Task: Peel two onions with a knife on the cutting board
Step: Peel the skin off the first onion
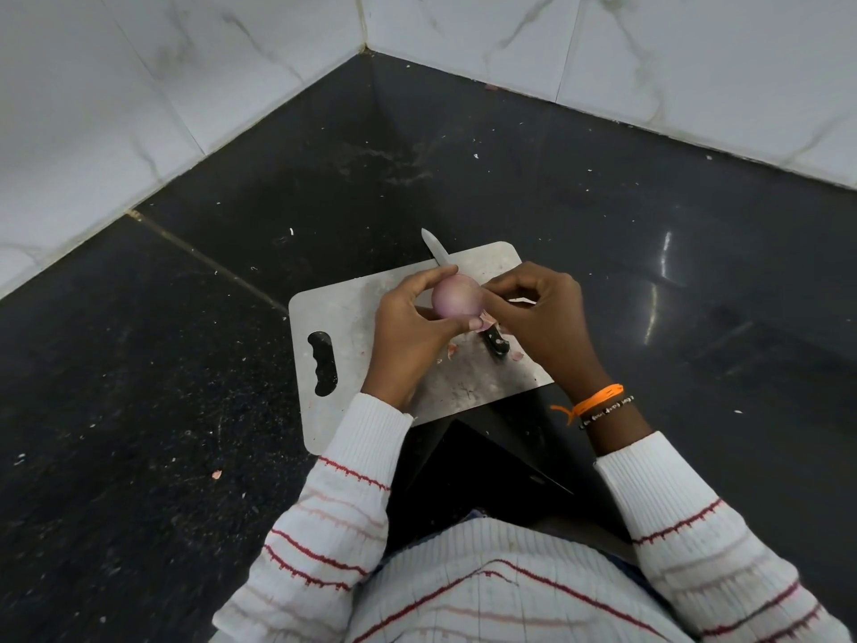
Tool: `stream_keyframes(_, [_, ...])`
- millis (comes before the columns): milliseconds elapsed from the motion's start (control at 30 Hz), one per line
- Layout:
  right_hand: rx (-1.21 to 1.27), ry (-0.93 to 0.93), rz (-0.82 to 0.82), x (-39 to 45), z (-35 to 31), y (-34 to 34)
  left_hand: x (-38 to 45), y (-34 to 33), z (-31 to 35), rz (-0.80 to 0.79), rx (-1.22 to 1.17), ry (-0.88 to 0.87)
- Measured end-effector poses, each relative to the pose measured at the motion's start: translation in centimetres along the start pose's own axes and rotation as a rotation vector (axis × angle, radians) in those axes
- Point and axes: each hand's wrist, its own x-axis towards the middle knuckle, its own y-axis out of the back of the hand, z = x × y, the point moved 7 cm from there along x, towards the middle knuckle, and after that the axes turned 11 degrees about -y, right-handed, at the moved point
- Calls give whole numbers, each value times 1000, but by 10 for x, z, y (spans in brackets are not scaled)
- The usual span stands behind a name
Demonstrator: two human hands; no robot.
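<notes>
We held the onion (456, 297) just above the middle of the cutting board (352, 313), our left hand (408, 329) curled round it from the near-left side to steady it, presumably so that loose skin would fall onto the board. Our right hand (533, 313) pinched at the onion's right flank with curled fingers, seemingly pulling skin off by hand, which would explain why the knife (463, 294) lay idle across the board beneath the onion, tip past the far edge. Skin scraps (452, 349) lay on the board beside the knife's handle; no second onion showed.
</notes>
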Motion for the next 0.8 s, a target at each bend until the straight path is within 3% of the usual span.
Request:
stream_keyframes(200, [-5,-13,39,1,4,2,-1,-4,-1,-13,3,-5])
stream_keyframes(400, [182,-130,-8,2,14,1,4,-3,-7,6,21,31])
stream_keyframes(500, [117,-92,-34,1,11,-3,6,-3,-3,13,138,-31])
stream_keyframes(800, [87,-138,29,6,17,-1,6,-4,1,-2,122,-66])
